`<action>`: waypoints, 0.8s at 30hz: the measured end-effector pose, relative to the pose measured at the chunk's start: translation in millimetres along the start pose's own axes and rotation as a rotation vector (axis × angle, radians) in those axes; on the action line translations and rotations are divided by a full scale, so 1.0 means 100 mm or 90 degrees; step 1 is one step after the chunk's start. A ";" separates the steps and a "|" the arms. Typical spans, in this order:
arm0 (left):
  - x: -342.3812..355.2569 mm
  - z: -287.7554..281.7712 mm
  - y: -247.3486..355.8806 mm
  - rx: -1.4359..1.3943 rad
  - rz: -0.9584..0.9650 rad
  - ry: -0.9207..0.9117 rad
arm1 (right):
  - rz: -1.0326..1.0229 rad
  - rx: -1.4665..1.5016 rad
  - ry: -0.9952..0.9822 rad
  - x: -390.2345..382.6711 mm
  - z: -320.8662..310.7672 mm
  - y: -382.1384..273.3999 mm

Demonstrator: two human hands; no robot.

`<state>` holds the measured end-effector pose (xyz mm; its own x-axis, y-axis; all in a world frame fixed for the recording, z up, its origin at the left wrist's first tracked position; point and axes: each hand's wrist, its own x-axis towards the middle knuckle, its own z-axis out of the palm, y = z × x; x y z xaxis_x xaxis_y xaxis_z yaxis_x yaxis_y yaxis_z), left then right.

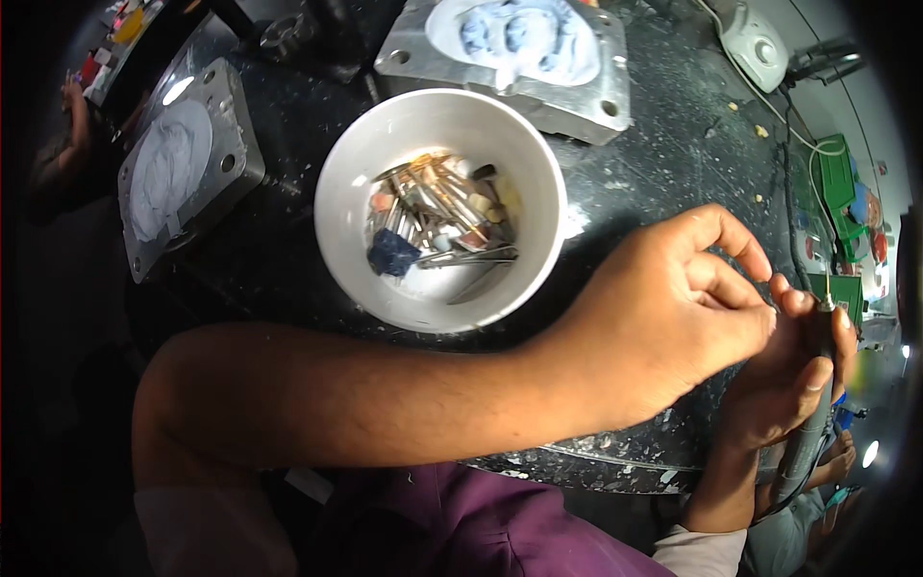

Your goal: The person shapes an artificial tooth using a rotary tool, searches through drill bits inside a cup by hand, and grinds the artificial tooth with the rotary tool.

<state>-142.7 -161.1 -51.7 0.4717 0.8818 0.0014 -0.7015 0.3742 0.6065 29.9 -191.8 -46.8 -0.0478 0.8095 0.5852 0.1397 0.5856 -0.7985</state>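
Note:
My left hand (673, 317) reaches across to the right, index finger arched and thumb meeting another fingertip; whatever might be between them is hidden. Beside it my right hand (774, 399) grips a dark cylindrical handpiece (817, 423) held upright, with a metal collar and thin bit at its top. A white bowl (336, 221) behind my left forearm holds several metal bits, small coloured pieces and a dark blue object.
Metal moulds with pale material sit at the left (231, 125) and back (586, 115) of the speckled black worktop (673, 154). A white corded device (755, 48) and green bins (841, 183) are right. Other people (67, 144) show at the left and lower right (788, 539).

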 end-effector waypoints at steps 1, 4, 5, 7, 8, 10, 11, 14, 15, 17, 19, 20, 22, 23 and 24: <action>-0.02 0.01 -0.01 -0.018 0.008 0.006 | -0.002 -0.041 -0.041 0.01 0.02 0.01; -0.02 -0.01 -0.04 0.051 0.076 0.001 | 0.021 -0.127 -0.075 -0.06 -0.02 -0.01; -0.03 -0.01 -0.06 0.047 0.078 0.001 | 0.017 -0.079 -0.053 -0.06 0.01 0.01; -0.05 0.00 -0.08 0.022 0.075 0.016 | 0.007 -0.076 -0.062 -0.04 -0.03 0.04; -0.05 0.01 -0.09 0.020 0.074 0.015 | -0.002 -0.070 -0.066 -0.02 -0.05 0.03; -0.03 0.03 -0.10 0.076 0.082 0.059 | -0.014 -0.077 -0.034 0.05 0.00 0.05; -0.03 0.03 -0.04 0.206 0.143 0.059 | -0.004 -0.068 0.007 0.08 -0.01 0.06; -0.15 0.14 0.08 0.141 0.110 0.075 | 0.030 -0.072 0.114 0.18 -0.02 0.08; -0.29 0.14 0.11 0.121 0.099 0.051 | 0.055 -0.092 0.144 0.22 -0.03 0.06; -0.70 0.13 0.23 0.091 0.112 -0.010 | 0.083 -0.110 0.179 0.21 -0.02 0.06; -1.20 -0.14 0.42 0.368 0.248 -0.071 | 0.088 -0.143 0.152 0.24 0.01 0.07; -1.44 -0.20 0.47 0.448 0.376 0.050 | 0.089 -0.140 0.153 0.24 0.02 0.08; -1.42 -0.52 0.81 0.792 0.514 0.105 | 0.099 -0.149 0.128 0.21 0.01 0.09; -1.37 -0.53 0.89 0.924 0.475 0.252 | 0.114 -0.149 0.127 0.20 -0.02 0.12; -1.24 -0.58 0.87 0.919 0.470 0.248 | 0.118 -0.155 0.129 0.19 -0.04 0.13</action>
<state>-293.2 -221.2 -45.4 -0.0224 0.8337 0.5518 0.4441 -0.4862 0.7526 34.8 -169.1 -46.0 0.1941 0.8617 0.4689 0.3602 0.3820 -0.8511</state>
